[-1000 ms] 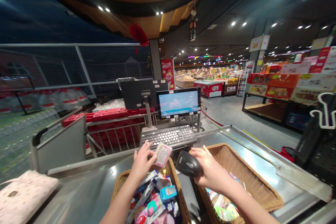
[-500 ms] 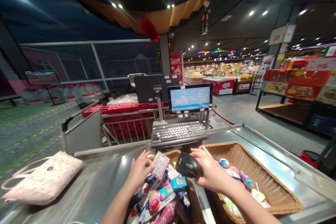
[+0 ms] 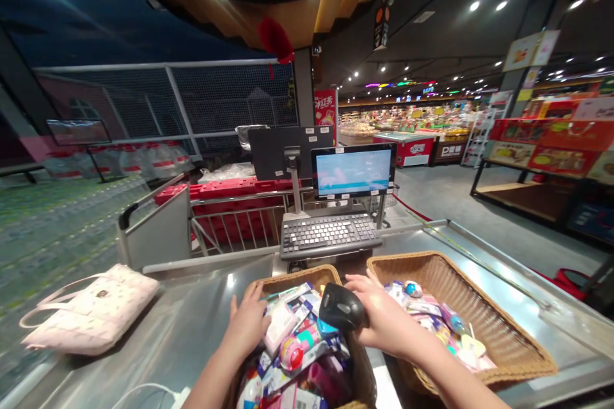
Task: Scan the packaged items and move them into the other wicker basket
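Observation:
My right hand [image 3: 384,316] is wrapped round a black handheld barcode scanner [image 3: 341,308], its head over the right side of the near wicker basket [image 3: 330,273]. My left hand [image 3: 247,326] is at that basket's left side, thumb against the edge of a small pink-and-white packet [image 3: 281,327] it grips; the far fingers are partly hidden. Below the packet lie small packaged goods, among them a pink and red round toy [image 3: 291,353]. The blue item [image 3: 327,327] is partly covered by the scanner.
A second wicker basket [image 3: 508,326] with several small packages stands at the right on the metal counter [image 3: 192,307]. A keyboard [image 3: 330,234] and lit monitor [image 3: 354,172] are ahead. A pale pink handbag [image 3: 96,313] lies at the left, near a white cable [image 3: 148,387].
My left hand has lowered the pink-and-white packet, from raised beside the scanner to just over the basket's goods. The scanner stays in my right hand. The view has shifted slightly.

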A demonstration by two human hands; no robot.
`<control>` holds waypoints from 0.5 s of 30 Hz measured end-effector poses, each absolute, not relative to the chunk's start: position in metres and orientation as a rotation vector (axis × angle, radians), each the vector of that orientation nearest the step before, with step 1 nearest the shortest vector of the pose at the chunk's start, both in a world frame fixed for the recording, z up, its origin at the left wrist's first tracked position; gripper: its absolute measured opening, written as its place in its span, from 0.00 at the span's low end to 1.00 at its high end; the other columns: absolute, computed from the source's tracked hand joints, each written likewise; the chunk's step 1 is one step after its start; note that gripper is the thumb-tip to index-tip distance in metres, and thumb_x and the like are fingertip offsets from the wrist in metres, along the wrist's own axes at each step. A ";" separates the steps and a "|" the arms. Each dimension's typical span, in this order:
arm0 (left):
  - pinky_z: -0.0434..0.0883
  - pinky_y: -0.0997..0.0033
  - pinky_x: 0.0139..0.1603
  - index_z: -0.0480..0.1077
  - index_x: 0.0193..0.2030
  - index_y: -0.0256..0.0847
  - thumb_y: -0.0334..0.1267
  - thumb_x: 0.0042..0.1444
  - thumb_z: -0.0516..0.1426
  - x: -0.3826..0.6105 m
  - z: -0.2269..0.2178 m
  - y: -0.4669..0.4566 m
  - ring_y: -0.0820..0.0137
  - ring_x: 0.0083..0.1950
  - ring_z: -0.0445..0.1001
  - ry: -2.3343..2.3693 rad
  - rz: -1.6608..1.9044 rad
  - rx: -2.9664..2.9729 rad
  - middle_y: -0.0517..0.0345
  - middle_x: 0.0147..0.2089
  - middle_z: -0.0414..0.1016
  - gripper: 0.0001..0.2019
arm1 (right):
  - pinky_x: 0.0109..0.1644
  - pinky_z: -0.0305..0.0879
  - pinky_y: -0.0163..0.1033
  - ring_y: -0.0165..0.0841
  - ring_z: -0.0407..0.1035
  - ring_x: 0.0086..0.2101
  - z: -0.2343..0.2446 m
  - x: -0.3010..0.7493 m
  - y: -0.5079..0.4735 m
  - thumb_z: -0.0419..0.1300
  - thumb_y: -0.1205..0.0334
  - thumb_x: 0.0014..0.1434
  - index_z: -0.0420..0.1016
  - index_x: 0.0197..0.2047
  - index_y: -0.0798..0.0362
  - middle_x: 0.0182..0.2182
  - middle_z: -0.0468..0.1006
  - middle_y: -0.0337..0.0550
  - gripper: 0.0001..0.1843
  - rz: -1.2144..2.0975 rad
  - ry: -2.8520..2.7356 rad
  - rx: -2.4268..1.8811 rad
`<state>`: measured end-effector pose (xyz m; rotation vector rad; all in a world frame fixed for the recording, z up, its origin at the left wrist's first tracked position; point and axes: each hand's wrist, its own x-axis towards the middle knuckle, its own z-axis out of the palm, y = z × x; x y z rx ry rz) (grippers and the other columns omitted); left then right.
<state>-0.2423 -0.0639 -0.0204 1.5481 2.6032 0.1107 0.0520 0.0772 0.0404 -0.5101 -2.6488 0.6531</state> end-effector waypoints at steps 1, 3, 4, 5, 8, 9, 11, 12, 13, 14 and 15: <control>0.42 0.33 0.69 0.76 0.46 0.41 0.32 0.54 0.54 -0.239 -0.020 -0.060 0.53 0.74 0.49 2.608 0.118 1.600 0.42 0.73 0.52 0.15 | 0.68 0.47 0.61 0.49 0.61 0.60 0.040 0.057 0.078 0.61 0.68 0.42 0.75 0.51 0.51 0.50 0.77 0.48 0.29 0.662 -2.634 -0.520; 0.44 0.36 0.70 0.74 0.53 0.41 0.36 0.57 0.53 -0.230 -0.018 -0.048 0.53 0.74 0.51 2.580 0.161 1.715 0.42 0.73 0.53 0.18 | 0.67 0.54 0.56 0.47 0.62 0.60 0.040 0.071 0.081 0.60 0.69 0.42 0.75 0.52 0.52 0.51 0.77 0.49 0.29 0.677 -2.598 -0.529; 0.45 0.36 0.70 0.73 0.55 0.42 0.38 0.59 0.53 -0.223 -0.016 -0.040 0.52 0.73 0.51 2.545 0.194 1.772 0.42 0.73 0.53 0.19 | 0.66 0.56 0.53 0.46 0.62 0.60 0.039 0.079 0.082 0.59 0.70 0.42 0.74 0.52 0.52 0.51 0.76 0.49 0.29 0.680 -2.579 -0.538; 0.45 0.37 0.70 0.72 0.56 0.42 0.40 0.60 0.53 -0.215 -0.015 -0.030 0.53 0.73 0.51 2.503 0.228 1.828 0.43 0.73 0.53 0.19 | 0.66 0.57 0.52 0.45 0.63 0.59 0.039 0.088 0.084 0.59 0.71 0.42 0.74 0.52 0.52 0.51 0.76 0.49 0.30 0.681 -2.563 -0.554; 0.44 0.38 0.71 0.72 0.56 0.45 0.41 0.61 0.53 -0.181 -0.010 0.004 0.54 0.74 0.51 2.325 0.307 1.991 0.47 0.73 0.53 0.18 | 0.67 0.55 0.54 0.45 0.65 0.58 0.036 0.118 0.093 0.59 0.71 0.41 0.74 0.50 0.52 0.51 0.76 0.49 0.29 0.663 -2.540 -0.654; 0.43 0.39 0.71 0.72 0.55 0.46 0.42 0.60 0.54 -0.167 -0.008 0.016 0.55 0.74 0.51 2.248 0.323 2.043 0.48 0.73 0.53 0.17 | 0.68 0.53 0.55 0.46 0.65 0.58 0.034 0.129 0.097 0.59 0.70 0.41 0.74 0.50 0.51 0.52 0.76 0.50 0.29 0.648 -2.535 -0.702; 0.41 0.41 0.72 0.72 0.55 0.46 0.41 0.59 0.56 -0.134 -0.008 0.043 0.56 0.74 0.51 2.086 0.335 2.134 0.49 0.73 0.54 0.17 | 0.69 0.48 0.60 0.48 0.64 0.59 0.031 0.152 0.107 0.59 0.69 0.42 0.73 0.52 0.51 0.53 0.76 0.51 0.30 0.606 -2.515 -0.810; 0.41 0.41 0.72 0.72 0.55 0.46 0.41 0.59 0.56 -0.117 -0.010 0.057 0.56 0.74 0.51 2.007 0.334 2.173 0.49 0.73 0.54 0.17 | 0.69 0.44 0.63 0.49 0.64 0.59 0.030 0.164 0.113 0.59 0.69 0.42 0.73 0.53 0.51 0.54 0.75 0.52 0.32 0.584 -2.497 -0.866; 0.40 0.40 0.72 0.71 0.55 0.46 0.41 0.58 0.57 -0.099 -0.013 0.071 0.55 0.74 0.50 1.931 0.329 2.209 0.48 0.73 0.54 0.17 | 0.69 0.42 0.65 0.51 0.63 0.59 0.028 0.177 0.120 0.59 0.69 0.41 0.72 0.55 0.51 0.55 0.75 0.53 0.33 0.566 -2.473 -0.919; 0.39 0.39 0.72 0.71 0.56 0.46 0.41 0.58 0.58 -0.082 -0.017 0.085 0.55 0.74 0.49 1.855 0.322 2.246 0.48 0.73 0.53 0.18 | 0.69 0.42 0.66 0.51 0.63 0.60 0.028 0.189 0.126 0.59 0.69 0.41 0.72 0.55 0.51 0.56 0.74 0.53 0.34 0.551 -2.449 -0.960; 0.38 0.39 0.72 0.70 0.56 0.46 0.41 0.57 0.58 -0.064 -0.021 0.099 0.54 0.74 0.49 1.784 0.316 2.279 0.48 0.73 0.53 0.19 | 0.68 0.43 0.66 0.51 0.63 0.60 0.027 0.201 0.133 0.59 0.69 0.41 0.72 0.55 0.52 0.57 0.74 0.53 0.34 0.533 -2.425 -0.992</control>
